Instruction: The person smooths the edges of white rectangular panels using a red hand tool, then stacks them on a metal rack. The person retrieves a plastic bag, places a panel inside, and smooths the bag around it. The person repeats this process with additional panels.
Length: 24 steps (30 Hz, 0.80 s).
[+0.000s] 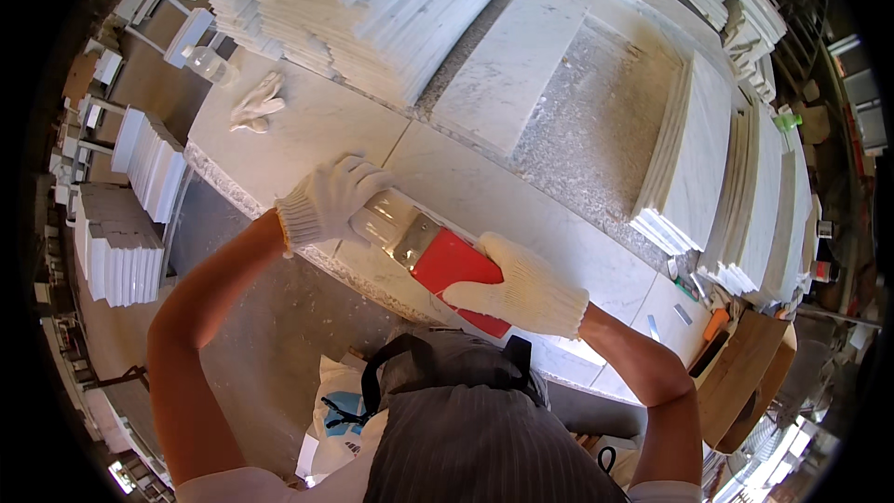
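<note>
White knitted gloves cover both my hands. Between them, over the near edge of the marble-topped bench, is a long flat piece (pixel 456 265), red with a shiny, clear-and-grey left end; its exact kind I cannot make out. My left hand (pixel 340 197) grips the far-left, clear end, its thumb along the near side. Across the red part lies my right hand (pixel 521 289), thumb on the near side and fingers on the far side. A pale slab (pixel 568 361) lies on the bench just nearer than the right hand.
A spare pair of gloves (pixel 258 104) and a clear bottle (pixel 209 65) sit at the bench's left. Tall stacks of marble strips (pixel 372 9) stand behind; more slabs (pixel 691 154) lean at right. Small tools (pixel 684 289) and a cardboard box (pixel 745 377) are at the right end.
</note>
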Available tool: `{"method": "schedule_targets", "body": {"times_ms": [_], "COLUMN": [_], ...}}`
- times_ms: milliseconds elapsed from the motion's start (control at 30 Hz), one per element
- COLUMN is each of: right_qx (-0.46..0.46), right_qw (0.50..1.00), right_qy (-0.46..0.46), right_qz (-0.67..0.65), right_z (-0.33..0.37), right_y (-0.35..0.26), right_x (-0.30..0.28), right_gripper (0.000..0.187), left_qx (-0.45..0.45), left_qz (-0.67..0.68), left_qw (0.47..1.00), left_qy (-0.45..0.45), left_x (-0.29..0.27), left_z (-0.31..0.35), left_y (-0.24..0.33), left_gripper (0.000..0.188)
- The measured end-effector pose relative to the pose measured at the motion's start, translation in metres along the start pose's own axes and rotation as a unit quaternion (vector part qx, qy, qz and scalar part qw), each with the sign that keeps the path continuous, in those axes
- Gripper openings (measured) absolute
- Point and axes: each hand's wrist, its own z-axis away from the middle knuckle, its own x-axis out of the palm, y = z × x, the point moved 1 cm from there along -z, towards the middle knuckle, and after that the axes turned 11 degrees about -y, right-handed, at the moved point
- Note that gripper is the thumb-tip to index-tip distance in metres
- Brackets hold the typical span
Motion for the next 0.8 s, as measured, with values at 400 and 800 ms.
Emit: {"method": "schedule_targets", "body": {"times_ms": [400, 800], "right_qx": [0.133, 0.185], "right_qw": [0.99, 0.982], "right_qy": [0.002, 0.027], "right_qz": [-0.053, -0.018], "right_z": [0.159, 0.268], "right_y": [0.093, 0.221], "right_x": [-0.028, -0.028], "right_gripper": [0.06, 0.059], "left_qx": [0.118, 0.196], "left_qz": [-0.054, -0.018], "left_qw": [0.991, 0.979], "left_qy": [0.013, -0.049], "left_x": [-0.002, -0.006], "left_z": [-0.073, -0.159], "left_y": [0.121, 0.282], "left_gripper": [0.077, 0.085]}}
